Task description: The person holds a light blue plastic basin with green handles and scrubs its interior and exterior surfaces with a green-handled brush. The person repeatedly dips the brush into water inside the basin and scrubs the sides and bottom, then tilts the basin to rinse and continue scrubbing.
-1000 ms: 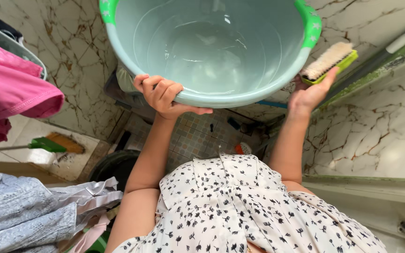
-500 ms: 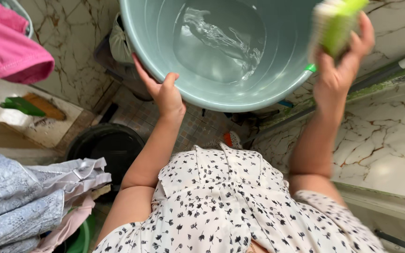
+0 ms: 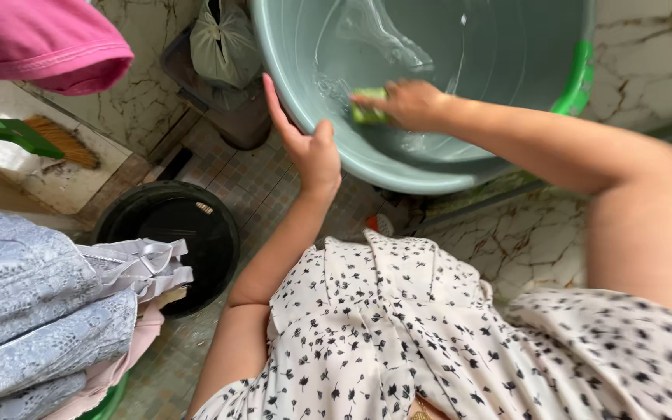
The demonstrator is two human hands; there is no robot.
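A large grey-green plastic basin (image 3: 507, 70) with green handles is tilted toward me, a little water running inside it. My left hand (image 3: 309, 148) grips its near rim, thumb inside and fingers flat against the outer wall. My right hand (image 3: 410, 105) reaches inside the basin and presses a green scrubbing brush (image 3: 367, 109) against the inner wall near the wet bottom. My forearm crosses the basin's right side. My spotted white dress fills the lower part of the view.
A black round bin (image 3: 169, 237) stands on the tiled floor at lower left. Folded grey and pink clothes (image 3: 40, 311) are stacked at far left. A pink cloth (image 3: 40, 43) hangs above. A green-handled broom (image 3: 36, 136) lies left. A grey-green bag (image 3: 223, 47) sits beyond.
My right hand has come off the basin's right rim and moved inside it with the brush. The basin has tipped further toward me, and my left hand slid along the rim.
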